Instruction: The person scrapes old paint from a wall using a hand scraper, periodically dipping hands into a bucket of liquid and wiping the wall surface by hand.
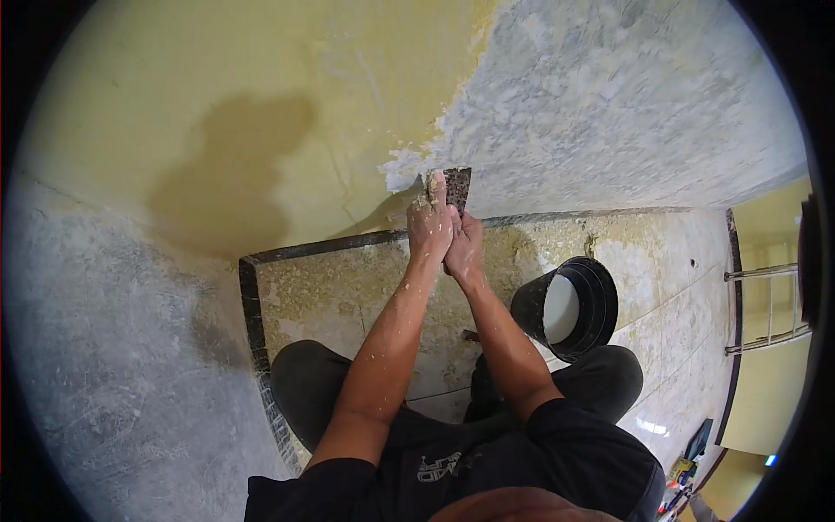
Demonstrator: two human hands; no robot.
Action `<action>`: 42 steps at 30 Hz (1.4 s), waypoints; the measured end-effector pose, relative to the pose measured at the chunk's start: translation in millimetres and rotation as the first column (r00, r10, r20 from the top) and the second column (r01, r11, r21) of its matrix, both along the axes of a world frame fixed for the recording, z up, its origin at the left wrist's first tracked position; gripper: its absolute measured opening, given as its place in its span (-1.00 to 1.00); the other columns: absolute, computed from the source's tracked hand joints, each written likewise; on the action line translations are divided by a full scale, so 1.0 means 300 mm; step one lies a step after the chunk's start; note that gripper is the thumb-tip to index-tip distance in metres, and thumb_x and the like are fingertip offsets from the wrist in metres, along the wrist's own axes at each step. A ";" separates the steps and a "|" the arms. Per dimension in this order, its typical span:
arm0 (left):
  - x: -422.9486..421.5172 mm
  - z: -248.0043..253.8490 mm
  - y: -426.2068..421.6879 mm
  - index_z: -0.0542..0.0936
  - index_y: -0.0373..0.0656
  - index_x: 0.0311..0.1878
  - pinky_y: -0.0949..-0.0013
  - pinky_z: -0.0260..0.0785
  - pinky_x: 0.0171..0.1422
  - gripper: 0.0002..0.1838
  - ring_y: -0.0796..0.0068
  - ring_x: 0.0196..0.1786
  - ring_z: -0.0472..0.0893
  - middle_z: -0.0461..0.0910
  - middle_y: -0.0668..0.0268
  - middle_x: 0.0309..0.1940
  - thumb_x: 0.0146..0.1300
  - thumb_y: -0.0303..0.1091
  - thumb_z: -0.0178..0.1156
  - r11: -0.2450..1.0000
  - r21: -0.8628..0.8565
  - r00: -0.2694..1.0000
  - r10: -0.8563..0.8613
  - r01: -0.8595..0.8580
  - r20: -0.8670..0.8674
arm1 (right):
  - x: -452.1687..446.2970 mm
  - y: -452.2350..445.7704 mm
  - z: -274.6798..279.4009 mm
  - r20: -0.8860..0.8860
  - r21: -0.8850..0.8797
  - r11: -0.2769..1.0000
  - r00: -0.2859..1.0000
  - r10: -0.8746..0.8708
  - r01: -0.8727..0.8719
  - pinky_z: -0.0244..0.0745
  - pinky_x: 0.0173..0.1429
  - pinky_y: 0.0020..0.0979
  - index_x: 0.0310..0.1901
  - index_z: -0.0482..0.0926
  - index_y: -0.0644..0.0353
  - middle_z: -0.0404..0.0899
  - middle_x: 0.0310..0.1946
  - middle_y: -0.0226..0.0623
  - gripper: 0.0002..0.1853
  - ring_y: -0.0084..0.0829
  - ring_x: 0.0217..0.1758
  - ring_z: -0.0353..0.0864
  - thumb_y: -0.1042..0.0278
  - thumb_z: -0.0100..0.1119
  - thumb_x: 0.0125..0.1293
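Note:
Both my hands are on a scraper (458, 186) with a wide, dark, speckled blade set against the wall. My right hand (466, 244) is wrapped around its lower end, where the handle is mostly hidden. My left hand (430, 228) grips it from the left side, with a finger stretched up along the blade. Flakes of paint stick to my fingers and forearms. The blade touches the ragged border between yellow paint (348, 104) and bare grey-white wall (609, 113). Loose pale flakes (403, 168) hang just left of the blade.
A black bucket (600, 304) with whitish liquid stands on the floor by my right knee. Paint scrapings (322, 291) litter the tiles along the dark skirting (335, 245). A scraped grey wall (104, 348) rises at left. A metal ladder (770, 271) and assorted items (687, 470) are at far right.

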State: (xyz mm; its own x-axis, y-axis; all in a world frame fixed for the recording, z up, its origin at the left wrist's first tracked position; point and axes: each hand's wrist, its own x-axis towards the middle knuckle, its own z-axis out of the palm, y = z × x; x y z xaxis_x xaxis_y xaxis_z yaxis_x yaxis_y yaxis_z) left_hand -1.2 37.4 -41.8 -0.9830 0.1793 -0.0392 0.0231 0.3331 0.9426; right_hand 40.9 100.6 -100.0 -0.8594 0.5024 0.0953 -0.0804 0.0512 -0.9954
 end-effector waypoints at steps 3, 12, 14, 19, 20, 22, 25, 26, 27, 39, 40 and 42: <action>-0.022 0.004 0.006 0.52 -0.41 -0.06 -0.03 0.29 -0.03 -0.28 -0.27 -0.08 0.49 0.53 -0.27 -0.23 0.39 0.19 -0.26 0.997 0.015 0.985 -0.083 0.082 0.152 | 0.011 0.009 -0.010 -0.007 -0.044 0.999 1.000 -0.020 0.019 0.38 -0.32 -0.52 -0.27 0.54 0.35 0.55 -0.51 -0.43 -0.60 -0.68 -0.41 0.38 0.12 -0.07 0.46; -0.018 -0.085 0.050 0.32 -0.26 0.26 -0.02 0.34 -0.02 -0.50 -0.19 -0.10 0.52 0.53 -0.18 -0.12 0.31 -0.24 -0.06 0.963 -0.267 0.843 -0.180 0.046 -0.506 | -0.012 0.034 0.105 -0.042 -0.005 0.998 0.998 -0.056 0.056 0.33 -0.44 -0.48 -0.32 0.52 0.35 0.50 -0.58 -0.43 -0.58 -0.66 -0.51 0.34 0.08 -0.08 0.45; -0.041 -0.121 0.058 0.27 -0.23 0.33 -0.03 0.36 -0.01 -0.38 -0.15 -0.10 0.52 0.53 -0.11 -0.10 0.16 -0.37 0.12 0.942 -0.321 0.870 -0.238 0.099 -0.431 | -0.011 0.042 0.040 -0.034 0.034 0.998 0.998 -0.061 0.062 0.32 -0.45 -0.47 -0.34 0.51 0.35 0.47 -0.60 -0.44 -0.57 -0.66 -0.52 0.33 0.08 -0.09 0.45; -0.026 -0.025 0.033 0.28 -0.25 0.31 -0.02 0.39 0.00 -0.40 -0.15 -0.07 0.52 0.51 -0.16 -0.05 0.16 -0.40 0.10 0.962 -0.211 0.956 -0.215 0.173 -0.199 | 0.020 0.017 0.135 0.017 0.097 0.994 0.998 -0.058 0.057 0.32 -0.43 -0.45 -0.37 0.49 0.35 0.42 -0.62 -0.45 -0.54 -0.66 -0.50 0.32 0.06 -0.12 0.46; -0.016 -0.049 0.034 0.27 -0.25 0.32 -0.02 0.39 -0.03 -0.39 -0.15 -0.10 0.53 0.52 -0.17 -0.10 0.16 -0.40 0.10 0.971 -0.209 0.940 -0.172 0.112 -0.296 | 0.021 0.027 0.118 0.041 0.129 0.991 0.998 -0.039 0.033 0.32 -0.42 -0.45 -0.36 0.49 0.36 0.42 -0.62 -0.44 -0.53 -0.66 -0.49 0.32 0.05 -0.12 0.46; -0.034 -0.084 0.041 0.25 -0.26 0.33 -0.05 0.39 -0.14 -0.37 -0.16 -0.21 0.54 0.54 -0.17 -0.30 0.15 -0.42 0.10 0.980 -0.192 0.891 -0.135 0.055 -0.433 | -0.008 0.031 0.081 -0.026 0.180 0.983 0.999 -0.040 0.044 0.33 -0.40 -0.44 -0.34 0.48 0.39 0.42 -0.62 -0.40 -0.54 -0.63 -0.45 0.32 0.06 -0.11 0.45; -0.048 -0.051 0.038 0.24 -0.21 0.34 -0.06 0.39 -0.14 -0.39 -0.17 -0.20 0.53 0.53 -0.19 -0.24 0.18 -0.40 0.08 0.987 -0.149 0.890 -0.120 0.059 -0.439 | -0.030 0.007 0.122 -0.148 0.122 0.987 0.985 -0.087 0.106 0.33 -0.39 -0.43 -0.33 0.48 0.40 0.42 -0.62 -0.38 -0.55 -0.63 -0.43 0.30 0.08 -0.09 0.45; -0.055 -0.041 0.039 0.22 -0.18 0.36 -0.07 0.40 -0.16 -0.37 -0.18 -0.22 0.54 0.53 -0.20 -0.23 0.20 -0.38 0.08 0.991 -0.125 0.873 -0.109 0.056 -0.475 | -0.011 0.026 0.183 -0.006 0.146 0.989 1.000 -0.029 0.030 0.34 -0.37 -0.42 -0.30 0.50 0.41 0.44 -0.61 -0.36 -0.57 -0.63 -0.42 0.30 0.10 -0.07 0.44; -0.026 -0.067 0.038 0.22 -0.18 0.36 -0.07 0.40 -0.16 -0.37 -0.18 -0.22 0.54 0.53 -0.20 -0.23 0.20 -0.38 0.08 0.990 -0.126 0.882 -0.109 0.057 -0.459 | 0.016 0.035 0.158 0.012 0.144 0.989 1.000 -0.027 0.025 0.34 -0.37 -0.42 -0.30 0.50 0.41 0.44 -0.61 -0.36 -0.57 -0.63 -0.42 0.30 0.10 -0.07 0.44; -0.003 -0.053 0.006 0.49 -0.35 0.08 0.00 0.25 0.16 -0.29 -0.25 0.09 0.44 0.49 -0.23 0.00 0.39 0.19 -0.28 0.989 -0.126 0.996 -0.068 0.075 0.055 | 0.013 0.033 -0.079 0.106 0.157 0.987 0.994 0.016 -0.033 0.37 -0.35 -0.36 -0.37 0.52 0.40 0.53 -0.60 -0.25 -0.55 -0.58 -0.46 0.35 0.09 -0.07 0.44; 0.004 -0.059 0.000 0.50 -0.36 0.06 -0.01 0.25 0.14 -0.29 -0.26 0.08 0.44 0.50 -0.24 -0.02 0.39 0.19 -0.28 0.992 -0.118 0.996 -0.032 0.042 0.084 | 0.034 0.012 -0.070 0.099 0.167 0.986 0.994 -0.039 0.022 0.37 -0.36 -0.35 -0.37 0.51 0.40 0.53 -0.61 -0.24 -0.54 -0.57 -0.46 0.36 0.08 -0.05 0.43; 0.009 -0.069 -0.003 0.52 -0.37 0.02 -0.03 0.27 0.08 -0.28 -0.28 0.03 0.46 0.51 -0.26 -0.07 0.39 0.19 -0.27 0.990 -0.142 0.999 0.000 0.006 0.041 | 0.002 0.020 -0.072 0.087 0.137 0.990 0.996 -0.031 0.019 0.37 -0.36 -0.35 -0.37 0.52 0.40 0.52 -0.62 -0.24 -0.54 -0.57 -0.46 0.36 0.08 -0.05 0.43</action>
